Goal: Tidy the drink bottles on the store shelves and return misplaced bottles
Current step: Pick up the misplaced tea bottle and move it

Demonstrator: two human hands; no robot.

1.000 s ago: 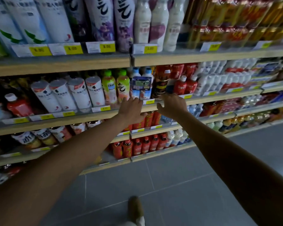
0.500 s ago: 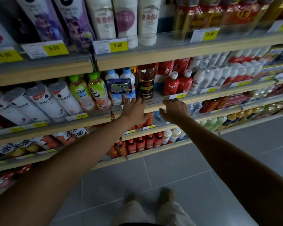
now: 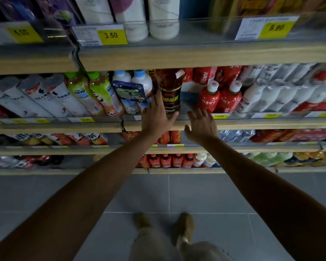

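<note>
A dark brown bottle (image 3: pixel 170 91) with a black and yellow label stands at the front of the middle shelf (image 3: pixel 262 123), between white bottles with blue caps (image 3: pixel 141 80) and red bottles with white caps (image 3: pixel 209 97). My left hand (image 3: pixel 155 118) lies against the dark bottle's lower left side, fingers straight up and thumb spread under its base. To the right, my right hand (image 3: pixel 201 126) hovers in front of the shelf edge with fingers spread, holding nothing, just below the red bottles.
Green-capped bottles (image 3: pixel 94 91) and white tubes (image 3: pixel 36 97) fill the shelf to the left, and white bottles (image 3: pixel 282 91) fill it to the right. The upper shelf (image 3: pixel 196 53) hangs close overhead with price tags. Lower shelves hold red bottles (image 3: pixel 166 160). Grey tiled floor lies below.
Both hands rose from the shelf edge toward the bottles. My left hand reached the dark brown bottle, and my right hand spread its fingers. The view moved closer to the shelf.
</note>
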